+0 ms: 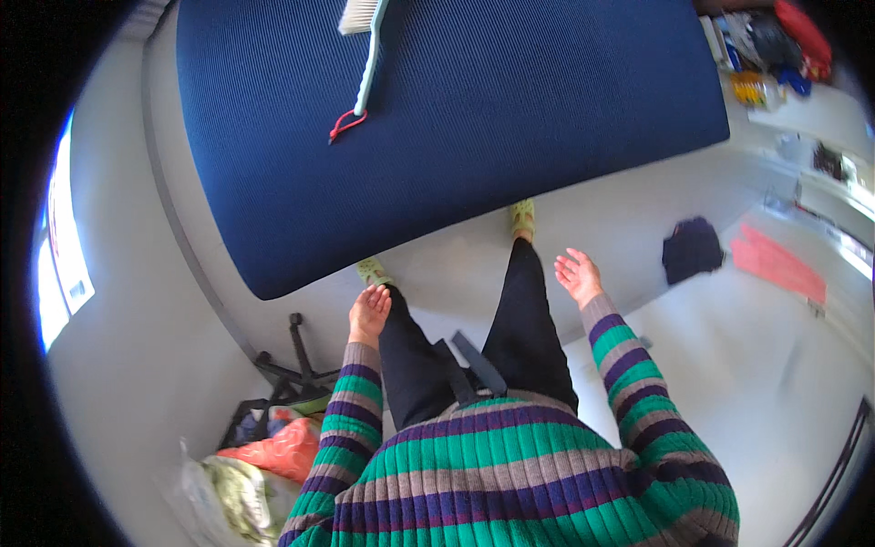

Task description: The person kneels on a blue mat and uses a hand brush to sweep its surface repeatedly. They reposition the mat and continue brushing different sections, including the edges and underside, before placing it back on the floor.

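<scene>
My left hand (369,314) hangs beside my left thigh, palm turned upward and fingers loosely extended, with nothing in it. On the other side, my right hand (578,275) is held out past my right leg, bare and with its fingers apart. Both hands are clear of the blue ribbed mattress or pad (478,102) before me. On that surface lies a brush with a pale green handle (369,72). White bristles (357,16) show at the frame's top edge, where the brush head is cut off. A red cord loop (348,123) trails from the handle's end.
A black wheeled chair base (297,372) stands at left, near an orange-red bag or cloth (284,451). Dark folded fabric (692,249) lies at right beside a pink item (778,263). A bottle of yellow liquid (750,89) and clutter stand at upper right.
</scene>
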{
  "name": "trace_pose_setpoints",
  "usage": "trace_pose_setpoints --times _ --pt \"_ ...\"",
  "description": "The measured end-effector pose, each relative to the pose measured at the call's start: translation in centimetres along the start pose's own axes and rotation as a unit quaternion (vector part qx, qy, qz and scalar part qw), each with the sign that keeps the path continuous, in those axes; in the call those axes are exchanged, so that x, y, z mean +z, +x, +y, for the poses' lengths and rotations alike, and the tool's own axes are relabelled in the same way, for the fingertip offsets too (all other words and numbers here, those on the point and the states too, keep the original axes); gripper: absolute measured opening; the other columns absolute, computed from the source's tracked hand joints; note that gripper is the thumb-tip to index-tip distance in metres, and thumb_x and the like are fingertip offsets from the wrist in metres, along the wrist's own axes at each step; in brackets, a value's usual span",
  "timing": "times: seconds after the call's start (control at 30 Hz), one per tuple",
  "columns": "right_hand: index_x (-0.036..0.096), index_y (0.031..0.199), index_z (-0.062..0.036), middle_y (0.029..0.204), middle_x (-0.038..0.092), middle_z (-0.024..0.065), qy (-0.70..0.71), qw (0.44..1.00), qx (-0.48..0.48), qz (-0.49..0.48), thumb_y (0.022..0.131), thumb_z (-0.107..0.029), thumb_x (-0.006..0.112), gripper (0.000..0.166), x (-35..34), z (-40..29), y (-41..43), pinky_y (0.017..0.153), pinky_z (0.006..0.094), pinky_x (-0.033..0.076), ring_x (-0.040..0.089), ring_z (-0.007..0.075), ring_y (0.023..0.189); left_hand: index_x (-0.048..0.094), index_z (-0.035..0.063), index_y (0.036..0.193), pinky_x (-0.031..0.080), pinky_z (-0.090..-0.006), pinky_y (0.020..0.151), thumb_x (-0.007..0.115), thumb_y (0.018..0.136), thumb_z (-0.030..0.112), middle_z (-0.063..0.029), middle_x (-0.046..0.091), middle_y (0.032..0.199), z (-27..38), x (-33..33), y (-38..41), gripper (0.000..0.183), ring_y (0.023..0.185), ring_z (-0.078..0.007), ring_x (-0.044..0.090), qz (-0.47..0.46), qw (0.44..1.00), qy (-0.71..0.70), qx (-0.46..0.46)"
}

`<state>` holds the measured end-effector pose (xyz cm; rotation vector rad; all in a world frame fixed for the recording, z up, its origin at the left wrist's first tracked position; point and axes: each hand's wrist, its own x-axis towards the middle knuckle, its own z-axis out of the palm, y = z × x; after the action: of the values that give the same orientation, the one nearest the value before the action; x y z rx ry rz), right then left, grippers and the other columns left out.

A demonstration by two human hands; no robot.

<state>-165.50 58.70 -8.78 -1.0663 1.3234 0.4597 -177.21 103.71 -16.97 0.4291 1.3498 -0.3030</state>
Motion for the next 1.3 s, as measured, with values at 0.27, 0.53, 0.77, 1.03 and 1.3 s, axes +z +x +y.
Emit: trace_pose_setpoints --times 0.27,0.53,0.77,1.03,1.3 --pt "0.039 0.124 -0.0105 0.106 0.053 0.0156 0.067 0.997 0.047 0.002 0.087 -0.032 0.044 0.043 -4.1 -8.3 20.6 0.075 0.0400 0.048 0.055 0.0270 0.087 0.056 0.0069 0.095 0.049 -0.0406 0.078 0.039 0.090 0.034 -0.0123 0.059 0.106 -16.4 12.2 16.2 0.032 0.093 -0.0259 0.057 0.073 0.974 -0.212 -0.014" --pt "0.040 0.124 -0.0135 0.118 0.050 0.0132 0.153 0.988 0.001 0.015 0.088 -0.035 0.045 0.042 -2.7 -11.3 39.6 0.083 0.0439 0.045 0.054 0.0272 0.095 0.057 0.0096 0.095 0.048 -0.0350 0.076 0.042 0.090 0.036 -0.0094 0.061 0.099 -21.0 27.4 25.4 0.031 0.087 -0.0201 0.057 -0.050 0.964 -0.228 0.128" --pt "0.041 0.124 -0.0132 0.118 0.050 0.0130 0.127 0.992 -0.027 -0.003 0.088 -0.034 0.045 0.042 -3.9 -13.5 40.2 0.083 0.0434 0.044 0.054 0.0267 0.095 0.057 0.0095 0.095 0.048 -0.0346 0.075 0.042 0.090 0.036 -0.0092 0.061 0.098 -21.7 27.2 24.0 0.031 0.086 -0.0198 0.057 0.007 0.966 -0.214 0.147" --pt "0.041 0.124 -0.0129 0.118 0.050 0.0127 0.109 0.993 -0.041 -0.003 0.088 -0.033 0.046 0.041 -5.3 -15.5 39.1 0.084 0.0427 0.044 0.053 0.0263 0.096 0.057 0.0093 0.095 0.047 -0.0343 0.075 0.042 0.090 0.036 -0.0090 0.061 0.097 -22.7 27.2 22.5 0.031 0.086 -0.0195 0.057 0.038 0.970 -0.195 0.138" --pt "0.042 0.124 -0.0126 0.118 0.050 0.0125 0.094 0.994 -0.055 -0.009 0.088 -0.033 0.046 0.041 -5.9 -16.8 38.8 0.085 0.0421 0.044 0.053 0.0258 0.097 0.057 0.0092 0.094 0.047 -0.0339 0.074 0.042 0.090 0.036 -0.0088 0.061 0.096 -23.4 27.7 21.9 0.031 0.085 -0.0193 0.057 0.053 0.971 -0.184 0.141"
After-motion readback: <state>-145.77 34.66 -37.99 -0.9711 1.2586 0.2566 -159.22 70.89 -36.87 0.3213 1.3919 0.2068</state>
